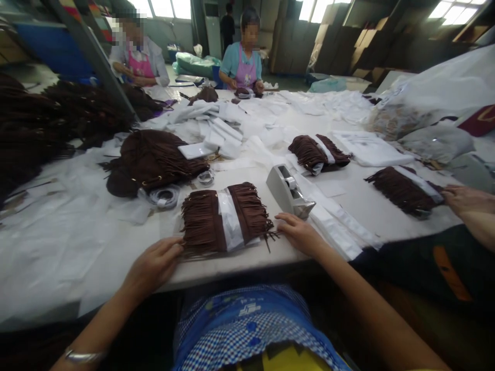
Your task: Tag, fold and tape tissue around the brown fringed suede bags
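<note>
A brown fringed piece (204, 221) wrapped with a white paper band (230, 219) lies on the white table (367, 206) near its front edge. My left hand (157, 263) rests at the piece's lower left corner, fingers curled against the fringe. My right hand (299, 234) lies flat on the table just right of the piece, fingers stretched toward its right edge and holding nothing. A grey tape dispenser (288, 190) stands just beyond my right hand.
A pile of brown fringed bags (150, 159) and rolls of tape (166, 197) sit at left. More banded pieces (317, 152) lie at right, one under another person's hand (464, 201). White wrappers (216, 129) cover the middle. Two people work at the far side.
</note>
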{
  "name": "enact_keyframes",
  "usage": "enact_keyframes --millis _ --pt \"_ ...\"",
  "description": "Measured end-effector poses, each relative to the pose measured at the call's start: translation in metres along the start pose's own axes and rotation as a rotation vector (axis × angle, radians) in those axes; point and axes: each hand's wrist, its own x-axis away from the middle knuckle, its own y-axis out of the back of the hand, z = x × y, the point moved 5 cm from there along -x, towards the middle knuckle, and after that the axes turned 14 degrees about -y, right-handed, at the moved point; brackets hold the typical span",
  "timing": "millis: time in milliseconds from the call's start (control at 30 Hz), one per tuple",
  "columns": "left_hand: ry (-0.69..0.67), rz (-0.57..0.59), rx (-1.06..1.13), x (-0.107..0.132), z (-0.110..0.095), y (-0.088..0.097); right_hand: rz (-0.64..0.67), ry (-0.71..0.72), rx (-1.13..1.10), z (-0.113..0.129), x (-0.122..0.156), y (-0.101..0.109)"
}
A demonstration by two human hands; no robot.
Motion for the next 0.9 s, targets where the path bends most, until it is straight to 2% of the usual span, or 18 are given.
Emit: enact_keyframes --millis 67,100,200,267,367,467,533,600,667,700,733,800,833,900 --pt "0.060 0.018 -0.014 0.006 0.003 0.010 -0.069 -0.096 0.019 0.001 0.001 0.009" --pt "0.084 0.003 -0.015 0.002 -0.001 0.016 -0.106 -0.127 0.013 0.008 -0.001 0.013" --pt "0.088 -0.101 0.022 -0.037 -0.026 0.024 -0.150 -0.064 -0.076 0.049 -0.018 0.017" --pt "0.011 -0.115 0.070 -0.073 -0.046 0.017 -0.098 0.080 -0.129 0.080 -0.030 0.008" --pt "-0.056 -0.018 0.074 -0.110 -0.058 -0.009 -0.001 0.225 -0.125 0.105 -0.036 -0.014" --pt "-0.027 0.032 0.050 -0.115 -0.053 -0.030 0.044 0.236 -0.120 0.103 -0.036 -0.024" --pt "0.021 -0.009 0.049 -0.108 -0.053 -0.030 0.033 0.228 -0.142 0.099 -0.043 -0.019" --pt "0.098 -0.109 0.115 -0.098 -0.063 -0.022 -0.012 0.201 -0.164 0.096 -0.063 -0.009" --pt "0.228 -0.197 0.327 -0.089 -0.081 -0.017 -0.038 0.145 -0.162 0.093 -0.098 -0.003" --pt "0.325 -0.206 0.506 -0.084 -0.091 -0.021 -0.013 0.111 -0.146 0.092 -0.119 -0.004" --pt "0.450 -0.193 0.728 -0.080 -0.102 -0.028 0.041 0.068 -0.121 0.090 -0.141 -0.008" --pt "0.783 -0.138 1.238 -0.068 -0.125 -0.053 0.260 -0.050 -0.063 0.084 -0.182 -0.024" --pt "0.944 -0.149 1.472 -0.064 -0.136 -0.064 0.335 -0.076 -0.044 0.082 -0.198 -0.031" --pt "1.195 -0.279 1.820 -0.060 -0.151 -0.077 0.467 -0.107 -0.022 0.079 -0.222 -0.043"
